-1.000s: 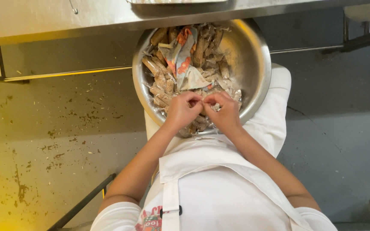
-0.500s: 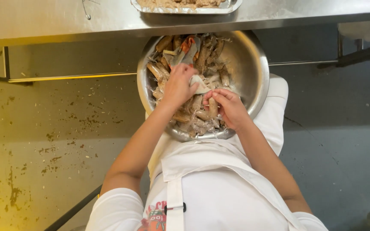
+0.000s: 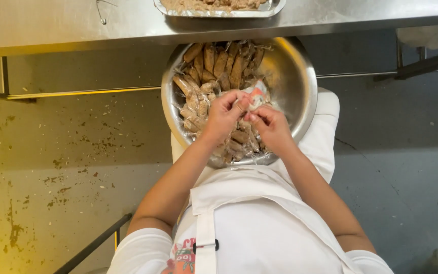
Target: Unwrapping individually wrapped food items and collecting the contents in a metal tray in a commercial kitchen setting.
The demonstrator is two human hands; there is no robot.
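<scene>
We found both hands at frame centre, left hand (image 3: 224, 114) and right hand (image 3: 269, 127) pinching one pale shrimp piece (image 3: 253, 96) over the steel bowl (image 3: 300, 86) (mostly full); foil tray (image 3: 275, 7) above held some.

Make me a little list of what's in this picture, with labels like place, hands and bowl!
place: kitchen, steel counter above a stained floor
bowl: big round metal bowl on the person's lap
in bowl: brown stick-shaped food pieces
left hand: left hand over the bowl, pinching a small pale and orange piece
right hand: right hand gripping the same piece
clothing: white apron
on counter: foil tray of pale food
</scene>
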